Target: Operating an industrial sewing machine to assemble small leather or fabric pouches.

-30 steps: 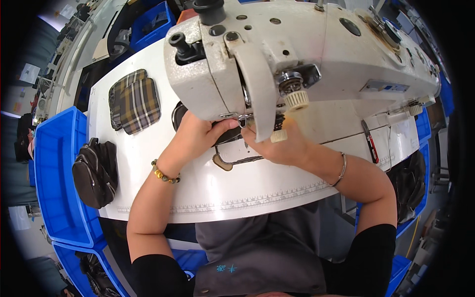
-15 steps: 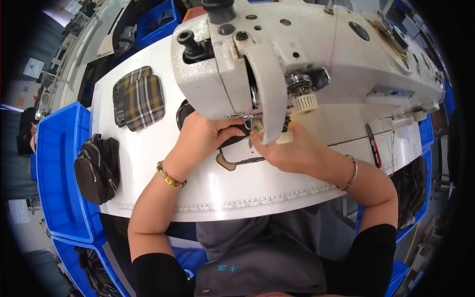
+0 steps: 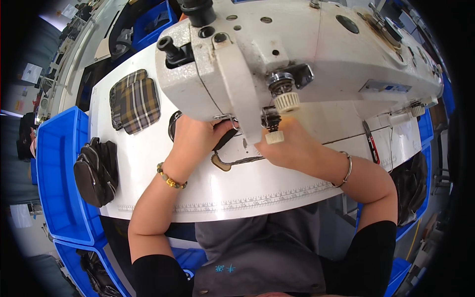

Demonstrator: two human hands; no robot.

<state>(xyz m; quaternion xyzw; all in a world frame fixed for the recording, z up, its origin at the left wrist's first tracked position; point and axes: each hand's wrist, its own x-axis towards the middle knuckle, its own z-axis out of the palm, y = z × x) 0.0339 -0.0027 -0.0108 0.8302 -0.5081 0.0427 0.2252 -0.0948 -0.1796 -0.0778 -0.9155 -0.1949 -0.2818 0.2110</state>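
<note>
Beneath the head of a white sewing machine [image 3: 213, 94], a black piece with a curved edge [image 3: 225, 140] lies on the white table. My left hand [image 3: 194, 137] is closed on it, thumb and fingers pinched close to the needle area. Part of the piece shows left of that hand; the rest is hidden by the hand and the machine. My right hand [image 3: 287, 148] is to the right of the needle area, its fingers curled and bent inward. The machine's lever and tension spring cover its fingertips, so what they grip cannot be made out.
Plaid padded pieces [image 3: 136, 103] lie at the far left of the table [image 3: 237, 195]. Black small backpack-shaped bags [image 3: 97, 171] sit at its left edge, beside a blue bin [image 3: 62, 173]. A red and black cutter [image 3: 371, 142] lies right. Black items fill a bin [image 3: 411, 190] there.
The whole view has shifted slightly, with the machine head now further left in the picture. My right hand's fingertips are more covered by the machine. Both hands stay near the needle area.
</note>
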